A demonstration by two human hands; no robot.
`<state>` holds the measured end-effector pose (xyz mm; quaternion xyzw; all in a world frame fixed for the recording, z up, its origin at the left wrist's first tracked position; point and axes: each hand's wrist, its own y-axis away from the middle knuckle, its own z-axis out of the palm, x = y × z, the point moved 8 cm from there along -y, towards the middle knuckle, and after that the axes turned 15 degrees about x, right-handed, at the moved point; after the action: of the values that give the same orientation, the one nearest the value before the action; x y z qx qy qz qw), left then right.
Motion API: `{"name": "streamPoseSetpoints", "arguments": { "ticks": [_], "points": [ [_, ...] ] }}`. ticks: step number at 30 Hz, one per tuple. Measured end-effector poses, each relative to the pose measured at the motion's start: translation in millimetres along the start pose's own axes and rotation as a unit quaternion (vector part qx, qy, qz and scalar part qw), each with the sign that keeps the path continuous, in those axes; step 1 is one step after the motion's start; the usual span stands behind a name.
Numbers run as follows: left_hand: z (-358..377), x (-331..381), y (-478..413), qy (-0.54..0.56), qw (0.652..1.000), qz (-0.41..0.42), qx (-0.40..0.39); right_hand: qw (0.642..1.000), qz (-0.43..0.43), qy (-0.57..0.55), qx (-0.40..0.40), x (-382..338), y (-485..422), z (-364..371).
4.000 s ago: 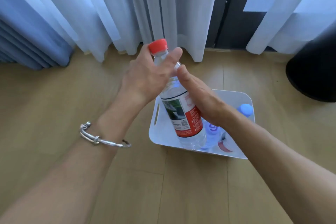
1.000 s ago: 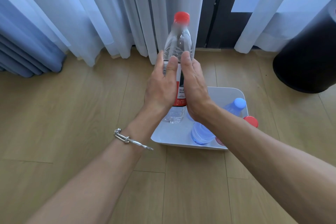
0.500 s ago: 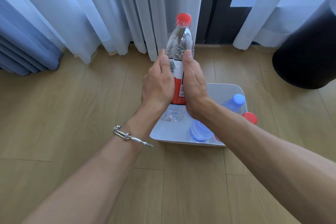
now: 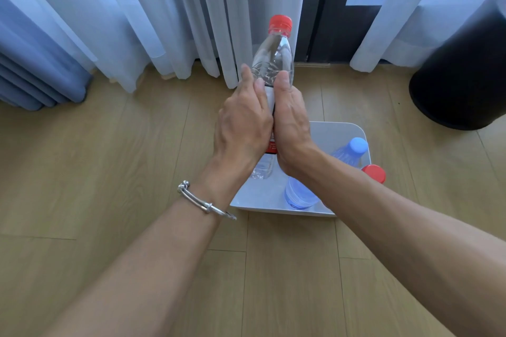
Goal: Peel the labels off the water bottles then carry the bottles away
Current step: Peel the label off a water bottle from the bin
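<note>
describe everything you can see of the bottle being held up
The bottle is clear ribbed plastic with a red screw cap, which is on. A red and white label wraps its middle, mostly hidden. It is held nearly upright, cap on top, in the air above the white bin. The left hand and right hand clasp it from either side at the label. Its base shows below the left hand. Whether it holds water cannot be told.
</note>
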<state>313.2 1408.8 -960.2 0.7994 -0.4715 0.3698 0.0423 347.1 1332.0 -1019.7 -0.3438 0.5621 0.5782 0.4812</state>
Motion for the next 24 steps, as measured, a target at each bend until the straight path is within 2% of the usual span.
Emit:
{"name": "streamPoseSetpoints", "arguments": {
  "ticks": [5,10,15,20,24],
  "points": [
    [1.4,7.8,-2.8,-0.068,0.995,0.071,0.019,1.000,0.008,-0.010,0.005,2.2,0.5,-2.5],
    [-10.2,4.9,-4.7,-0.001,0.995,0.091,0.039,1.000,0.015,-0.002,-0.002,-3.2,-0.2,-2.0],
    [-8.9,-11.8,-6.8,0.129,0.991,-0.006,0.019,0.999,0.042,-0.016,-0.012,-10.1,-7.1,-9.6],
    [-6.2,-16.5,-7.0,0.179,0.981,-0.074,0.022,0.996,0.079,-0.026,0.009,-2.6,-12.8,-16.8],
    [9.3,-21.3,-2.9,0.296,0.938,-0.178,-0.039,0.996,0.075,-0.035,0.020,-4.7,-15.7,-20.8]
  ]
}}
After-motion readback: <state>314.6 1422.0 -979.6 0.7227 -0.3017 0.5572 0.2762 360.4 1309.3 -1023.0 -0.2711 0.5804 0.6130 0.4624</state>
